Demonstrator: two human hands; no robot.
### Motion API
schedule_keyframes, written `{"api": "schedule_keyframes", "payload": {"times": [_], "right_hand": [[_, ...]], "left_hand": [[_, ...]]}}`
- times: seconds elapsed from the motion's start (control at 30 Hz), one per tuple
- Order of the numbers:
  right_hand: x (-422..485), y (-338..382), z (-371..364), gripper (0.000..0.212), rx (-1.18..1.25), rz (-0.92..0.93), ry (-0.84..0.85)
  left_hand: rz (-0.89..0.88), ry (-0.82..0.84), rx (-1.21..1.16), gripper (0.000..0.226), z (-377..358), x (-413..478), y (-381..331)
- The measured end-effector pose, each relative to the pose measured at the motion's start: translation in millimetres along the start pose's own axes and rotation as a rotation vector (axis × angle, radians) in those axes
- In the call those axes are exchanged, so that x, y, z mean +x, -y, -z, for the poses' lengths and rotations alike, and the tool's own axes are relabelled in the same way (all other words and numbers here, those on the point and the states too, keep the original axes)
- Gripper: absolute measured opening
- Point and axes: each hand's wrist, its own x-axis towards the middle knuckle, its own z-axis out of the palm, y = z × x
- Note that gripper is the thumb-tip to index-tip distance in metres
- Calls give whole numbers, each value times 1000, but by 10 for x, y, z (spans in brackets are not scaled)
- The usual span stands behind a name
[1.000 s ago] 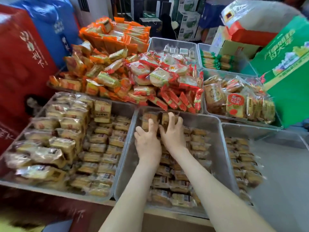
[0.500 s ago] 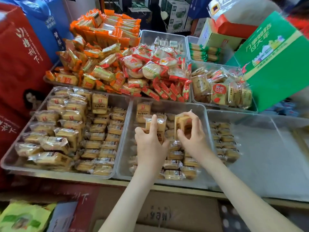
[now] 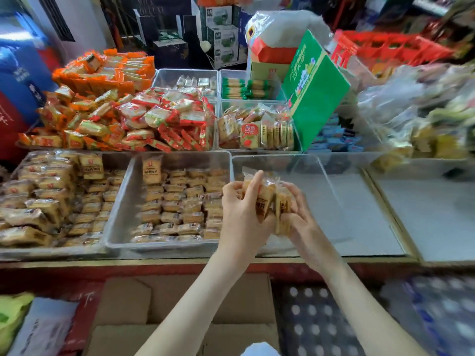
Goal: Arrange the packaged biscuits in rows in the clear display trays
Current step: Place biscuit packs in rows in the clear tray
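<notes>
Both hands meet over the left part of a clear display tray (image 3: 318,173) at centre right. My left hand (image 3: 241,214) grips a clear-wrapped tan biscuit packet (image 3: 264,201) held upright. My right hand (image 3: 303,222) grips another biscuit packet (image 3: 282,209) pressed against the first one. To their left, the middle tray (image 3: 120,209) holds several rows of the same biscuit packets (image 3: 177,201), with one packet standing upright at its back. The far-left tray (image 3: 51,253) is heaped with more of them.
Behind lie piles of orange and red snack packets (image 3: 133,116), a tray of mixed biscuits (image 3: 254,132) and a tilted green box (image 3: 316,91). A cardboard box (image 3: 180,312) sits below the counter edge. Blurred bagged goods (image 3: 416,111) fill the right.
Both hands lifted packets out of the middle tray and carried them right, over the neighbouring clear tray. The two packets are now pressed together. The view swung right.
</notes>
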Motion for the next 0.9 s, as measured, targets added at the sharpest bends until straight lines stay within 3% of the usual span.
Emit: {"api": "schedule_keyframes", "payload": {"times": [0.17,0.27,0.6,0.73,0.8,0.9], "right_hand": [[-297,169,503,37,134,13,67],[-375,260,742,39,94,14,93],[-529,465,920,33,-205,181,-152],[-550,535,834,25,-286,233,-186],[-551,560,753,23,-107,166,-201],[-563,602,605,20,445,-46,-134]], "left_hand": [[12,-2,31,81,-397,-122,-536],[24,-59,40,76,-550,-172,-730],[105,-128,191,76,-572,-287,-1022],[47,-133,204,73,-473,-336,-1049],[105,-76,46,73,-388,-346,-1018],[532,85,-640,65,-169,-321,-1066]]}}
